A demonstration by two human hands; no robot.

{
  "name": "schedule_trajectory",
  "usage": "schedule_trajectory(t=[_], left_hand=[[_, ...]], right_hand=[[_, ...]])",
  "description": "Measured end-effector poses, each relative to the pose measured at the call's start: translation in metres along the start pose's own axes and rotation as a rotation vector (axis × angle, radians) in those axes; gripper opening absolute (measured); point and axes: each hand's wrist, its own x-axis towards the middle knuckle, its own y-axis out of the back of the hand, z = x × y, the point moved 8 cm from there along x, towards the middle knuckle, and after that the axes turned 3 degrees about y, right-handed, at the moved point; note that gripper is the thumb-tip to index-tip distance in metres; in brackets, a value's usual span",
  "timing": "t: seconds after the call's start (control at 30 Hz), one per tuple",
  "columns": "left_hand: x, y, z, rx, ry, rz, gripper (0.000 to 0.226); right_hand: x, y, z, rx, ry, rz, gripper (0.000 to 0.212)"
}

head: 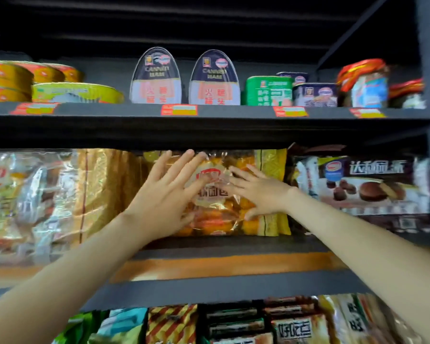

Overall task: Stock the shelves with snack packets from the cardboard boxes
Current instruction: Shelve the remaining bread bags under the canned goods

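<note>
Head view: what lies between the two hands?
The clear bread packet, its red label showing between the left hand and right hand; head view.

My left grip [163,194] and right grip [260,193] lie on the snack packet [216,214]. Cans [157,78] stand on the shelf above [229,114].

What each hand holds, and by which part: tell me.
Nothing gripped: left hand and right hand press flat, fingers straight, on the front of the orange snack packet.
</note>
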Motion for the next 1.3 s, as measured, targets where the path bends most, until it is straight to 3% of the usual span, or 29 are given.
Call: schedule_trajectory(t=[0.17, 0.33, 0.47, 0.67, 0.8, 0.9, 1.0, 1.1, 1.2, 1.3], left_hand=[[0.051, -0.040, 0.054, 0.008, -0.077, -0.169, 0.095], [0.080, -0.106, 0.086, 0.198, -0.169, -0.486, 0.111], [0.092, -0.130, 0.097, 0.261, -0.170, -0.666, 0.118], [0.105, -0.123, 0.109, 0.275, -0.137, -0.729, 0.123], [0.099, -0.101, 0.111, 0.208, -0.025, -0.739, 0.110], [0.103, -0.059, 0.124, -0.029, 0.191, -0.641, 0.100], [0.109, 0.007, 0.155, -0.386, 0.397, -0.226, 0.083], [0.105, 0.070, 0.195, -0.612, 0.426, 0.160, 0.065], [0.113, 0.103, 0.231, -0.739, 0.392, 0.286, 0.061], [0.131, 0.121, 0.261, -0.805, 0.346, 0.315, 0.058]], right_hand=[[-0.085, -0.018, 0.083, -0.002, -0.239, 0.119, 0.105], [-0.151, -0.086, 0.150, 0.034, -0.519, -0.135, 0.127], [-0.140, -0.107, 0.149, 0.121, -0.531, -0.140, 0.138], [-0.129, -0.103, 0.147, 0.123, -0.521, -0.112, 0.138], [-0.136, -0.093, 0.142, 0.129, -0.507, -0.086, 0.123], [-0.153, -0.057, 0.122, 0.145, -0.434, 0.070, 0.101], [-0.183, -0.011, 0.088, 0.192, -0.325, 0.346, 0.082], [-0.233, 0.025, 0.063, 0.218, -0.291, 0.679, 0.065], [-0.283, 0.036, 0.063, 0.195, -0.315, 0.857, 0.051], [-0.325, 0.033, 0.082, 0.230, -0.390, 0.865, 0.045]])
